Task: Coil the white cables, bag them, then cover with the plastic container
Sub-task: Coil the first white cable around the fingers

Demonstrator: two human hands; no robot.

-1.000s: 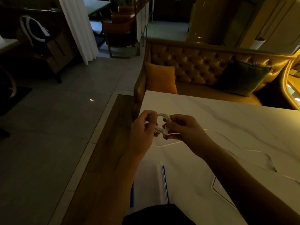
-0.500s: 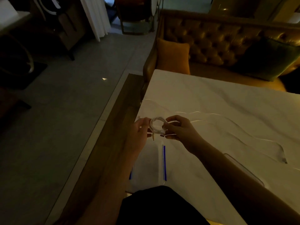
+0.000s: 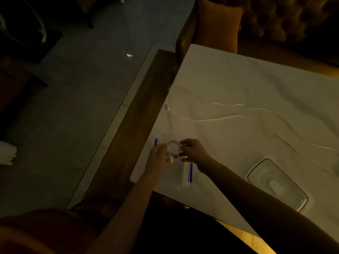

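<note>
1. The light is too dim for me to read any brand, label or lettering on anything here.
2. I count one small coiled loop of white cable (image 3: 172,149), held between both hands above the near left corner of the white marble-patterned table (image 3: 238,74).
3. A short connector end hangs from the bottom of the loop.
4. Loose white cable strands (image 3: 229,117) trail across the table farther out. Two bright lines show, but I cannot tell how many separate cables they are.
5. Under the hands lies a clear plastic zip bag (image 3: 180,177), flat on the table. I count two blue strips, one by the left hand and one by the right wrist, and cannot tell whether that is one bag or two.
6. One clear rectangular plastic container with rounded corners (image 3: 277,184) sits on the table, to the right of the right forearm and well apart from the loop.
7. The left hand (image 3: 157,154) reaches in with the forearm angled up from below, its fingers curled against the loop's left rim and gripping it.
8. The right hand (image 3: 194,153) comes from the right, with its thumb and fingers pinching the loop's right rim.
9. Beyond the table I see one orange cushion (image 3: 220,22) on a tufted brown sofa (image 3: 286,17).
</note>
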